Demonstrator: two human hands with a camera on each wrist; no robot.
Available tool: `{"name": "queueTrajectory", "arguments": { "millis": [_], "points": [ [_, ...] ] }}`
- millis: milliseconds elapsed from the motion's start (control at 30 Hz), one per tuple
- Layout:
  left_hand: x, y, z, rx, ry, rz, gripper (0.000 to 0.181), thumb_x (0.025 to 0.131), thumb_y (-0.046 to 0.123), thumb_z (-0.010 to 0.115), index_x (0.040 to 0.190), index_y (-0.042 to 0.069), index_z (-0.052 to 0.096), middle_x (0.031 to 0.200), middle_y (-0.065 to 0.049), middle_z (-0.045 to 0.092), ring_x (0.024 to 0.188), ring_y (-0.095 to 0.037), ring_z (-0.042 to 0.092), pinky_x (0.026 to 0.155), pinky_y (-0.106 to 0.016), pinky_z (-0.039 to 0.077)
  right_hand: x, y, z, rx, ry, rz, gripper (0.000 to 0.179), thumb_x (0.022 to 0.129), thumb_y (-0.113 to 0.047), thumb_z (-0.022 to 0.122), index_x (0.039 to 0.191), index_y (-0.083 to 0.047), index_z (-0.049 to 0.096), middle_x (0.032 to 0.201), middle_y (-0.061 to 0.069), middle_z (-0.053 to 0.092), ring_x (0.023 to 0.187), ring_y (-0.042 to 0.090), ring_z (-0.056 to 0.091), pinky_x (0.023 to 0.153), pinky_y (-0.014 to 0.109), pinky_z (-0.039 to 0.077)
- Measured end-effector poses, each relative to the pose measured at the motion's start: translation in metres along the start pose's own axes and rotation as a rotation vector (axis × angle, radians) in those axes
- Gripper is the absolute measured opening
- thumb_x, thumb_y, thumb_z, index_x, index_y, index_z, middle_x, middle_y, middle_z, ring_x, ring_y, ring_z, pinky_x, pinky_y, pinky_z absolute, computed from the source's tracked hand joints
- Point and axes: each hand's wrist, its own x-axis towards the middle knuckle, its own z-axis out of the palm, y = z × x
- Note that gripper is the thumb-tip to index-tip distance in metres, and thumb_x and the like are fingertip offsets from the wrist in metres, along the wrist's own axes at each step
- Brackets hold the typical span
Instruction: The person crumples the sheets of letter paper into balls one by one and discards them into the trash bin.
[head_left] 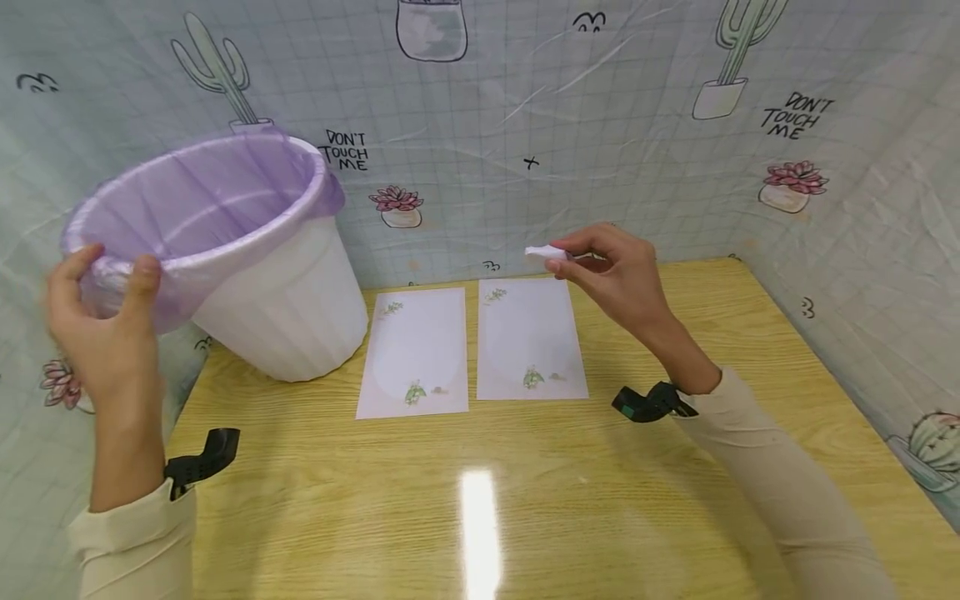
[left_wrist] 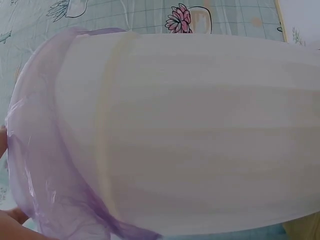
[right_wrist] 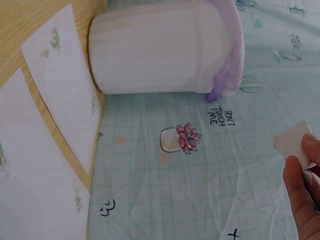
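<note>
A white ribbed trash bin stands at the table's back left, lined with a purple plastic bag folded over its rim. My left hand grips the near left part of that rim, fingertips over the bag. In the left wrist view the bin's side fills most of the picture, and only bits of the fingers show. My right hand pinches a small white piece of folded paper between thumb and fingers, raised above the table. In the right wrist view this paper has angular, flat edges.
Two printed sheets of paper lie side by side on the wooden table, right of the bin. A cactus-patterned cloth hangs behind the table and along both sides.
</note>
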Motion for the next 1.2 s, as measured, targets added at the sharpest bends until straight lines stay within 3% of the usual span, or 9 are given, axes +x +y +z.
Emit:
{"name": "queueTrajectory", "arguments": {
  "millis": [67, 133, 433, 700, 1000, 1200],
  "points": [
    [0.002, -0.004, 0.0, -0.086, -0.005, -0.007, 0.05, 0.066, -0.004, 0.082, 0.112, 0.004, 0.062, 0.122, -0.011, 0.047, 0.113, -0.021, 0.047, 0.09, -0.028, 0.045, 0.001, -0.001, 0.002, 0.005, -0.008, 0.004, 0.019, 0.078, 0.01, 0.07, 0.097, 0.012, 0.067, 0.091, 0.018, 0.062, 0.076, 0.018, 0.066, 0.072, 0.024, 0.055],
    [0.003, -0.006, -0.001, -0.123, -0.013, -0.019, 0.053, 0.066, -0.007, 0.081, 0.113, 0.004, 0.06, 0.123, -0.012, 0.046, 0.111, -0.022, 0.049, 0.088, -0.031, 0.046, 0.003, -0.002, 0.003, 0.001, -0.015, 0.007, 0.019, 0.078, 0.009, 0.071, 0.097, 0.011, 0.067, 0.092, 0.018, 0.063, 0.078, 0.018, 0.066, 0.073, 0.024, 0.055],
    [0.004, -0.005, -0.008, -0.119, -0.033, -0.114, 0.056, 0.067, -0.006, 0.081, 0.115, 0.009, 0.057, 0.129, -0.014, 0.05, 0.112, -0.024, 0.052, 0.08, -0.024, 0.052, 0.01, -0.009, 0.008, 0.057, -0.032, 0.009, 0.019, 0.079, 0.007, 0.07, 0.098, 0.01, 0.067, 0.093, 0.017, 0.063, 0.083, 0.015, 0.065, 0.074, 0.025, 0.055],
    [0.006, -0.008, -0.009, -0.143, -0.073, -0.101, 0.053, 0.07, -0.008, 0.079, 0.114, 0.008, 0.056, 0.126, -0.015, 0.051, 0.106, -0.023, 0.054, 0.078, -0.025, 0.052, 0.02, -0.017, 0.012, 0.089, -0.068, 0.018, 0.018, 0.081, 0.005, 0.07, 0.098, 0.01, 0.067, 0.094, 0.016, 0.063, 0.083, 0.017, 0.066, 0.073, 0.026, 0.056],
    [0.014, -0.002, -0.019, -0.026, -0.117, -0.171, 0.056, 0.069, -0.005, 0.081, 0.116, 0.01, 0.055, 0.127, -0.011, 0.052, 0.1, -0.02, 0.055, 0.079, -0.02, 0.05, 0.042, -0.031, 0.017, 0.098, -0.155, 0.003, 0.017, 0.082, 0.003, 0.07, 0.098, 0.009, 0.066, 0.099, 0.019, 0.065, 0.084, 0.019, 0.067, 0.075, 0.027, 0.055],
    [0.019, -0.001, -0.021, 0.014, -0.139, -0.217, 0.059, 0.066, -0.003, 0.083, 0.116, 0.011, 0.054, 0.126, -0.009, 0.049, 0.095, -0.017, 0.055, 0.072, -0.014, 0.051, 0.065, -0.036, 0.021, 0.062, -0.25, 0.053, 0.021, 0.084, -0.006, 0.071, 0.102, 0.003, 0.067, 0.098, 0.011, 0.067, 0.081, 0.019, 0.068, 0.074, 0.027, 0.056]
  ]
}}
